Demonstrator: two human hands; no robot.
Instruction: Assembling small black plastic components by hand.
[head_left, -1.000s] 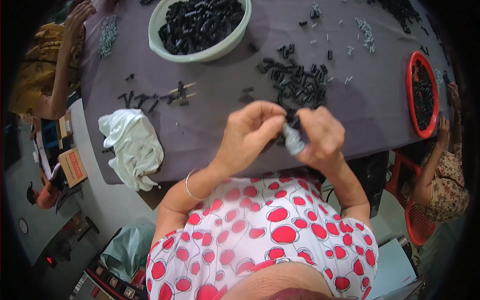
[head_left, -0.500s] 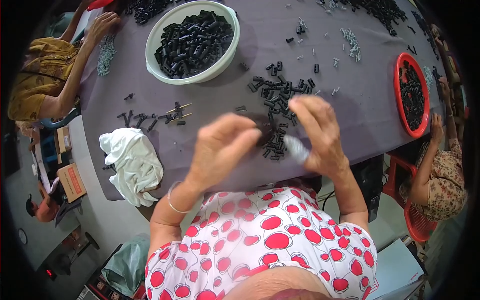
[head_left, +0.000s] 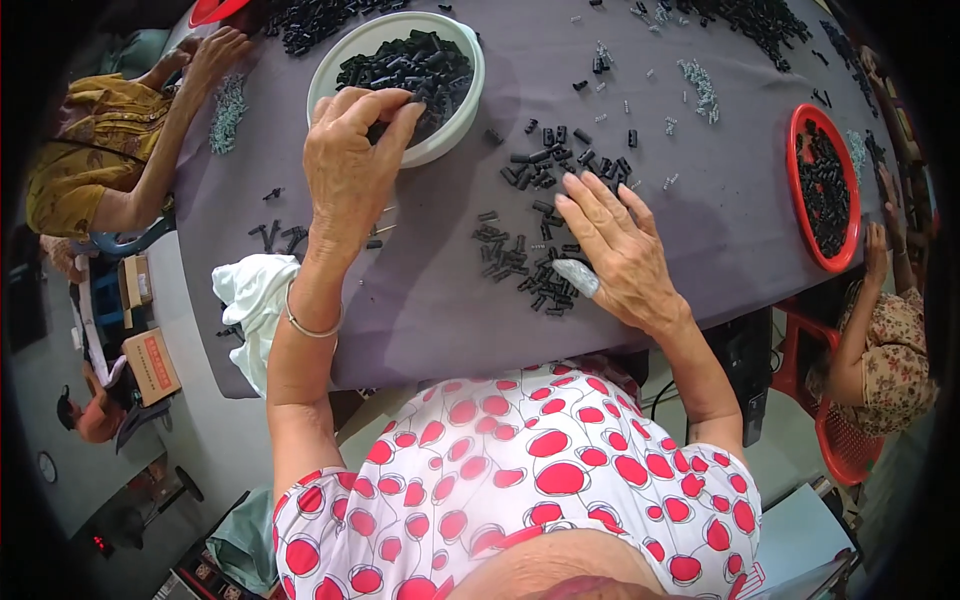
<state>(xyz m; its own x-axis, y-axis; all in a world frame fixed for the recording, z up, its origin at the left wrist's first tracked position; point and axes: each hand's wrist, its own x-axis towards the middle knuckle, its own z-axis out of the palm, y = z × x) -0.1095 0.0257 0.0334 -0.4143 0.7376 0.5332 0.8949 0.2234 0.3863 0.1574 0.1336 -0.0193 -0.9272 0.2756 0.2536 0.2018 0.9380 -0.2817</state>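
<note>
Table [head_left: 700, 230]: purple cloth under both hands; it bears everything named here.
Bowl [head_left: 455, 130]: pale round bowl, full of short black tubes, under the left fingertips at the near rim.
Left hand [head_left: 350, 170]: fingers bunched and pointing down over the bowl's edge, tips close together. Whether a tube sits between them cannot be told.
Right hand [head_left: 625, 250]: spread flat and wide on the table, holding nothing; its thumb wears a grey wrap [head_left: 578, 277].
Pile [head_left: 535, 225]: loose black tubes, scattered under and just left of the right fingertips.
Doing it well: judged from the pose, the left tips should let go low over the bowl, inside the rim, so nothing bounces out. The right fingers would do best to single out one tube from the pile rather than rake several.
Red tray [head_left: 800, 190]: oval, far right of the right hand, holding more black tubes.
White cloth [head_left: 255, 300]: crumpled, beside the left wrist at the table edge.
Box [head_left: 150, 362]: small brown carton with a red label, on the floor well left of the left arm.
</note>
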